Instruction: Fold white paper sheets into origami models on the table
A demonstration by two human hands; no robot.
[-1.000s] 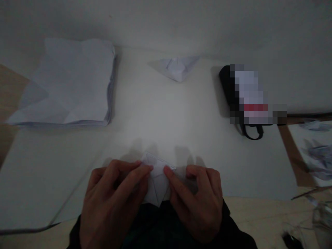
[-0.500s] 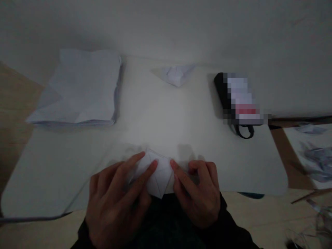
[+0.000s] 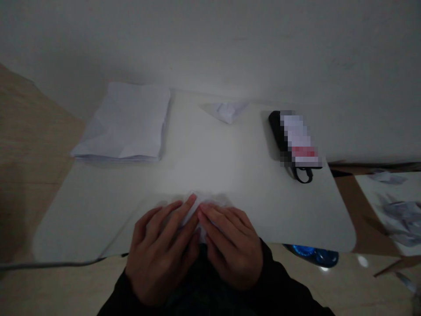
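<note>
At the front edge of the table, a small folded sheet of white paper (image 3: 190,214) lies mostly hidden under my fingers. My left hand (image 3: 162,248) presses it down from the left, its fingertips on the paper's upper part. From the other side my right hand (image 3: 233,245) bears on the paper, fingers held together and their tips meeting the left hand's at the middle. Only slivers of paper show between the hands, so its exact folds cannot be made out. Further back on the table sits a folded white paper piece (image 3: 226,113) with pointed ends.
A stack of white paper (image 3: 131,123) lies at the table's back left. At the right is a black device with a strap (image 3: 275,131), its top pixelated. Crumpled paper (image 3: 404,215) lies in a box (image 3: 348,210) beside the white table (image 3: 204,158). Behind rises a wall.
My right hand has moved left over the folded paper, up against my left hand, and now covers most of it. The camera view has shifted, revealing a blue object below the table.
</note>
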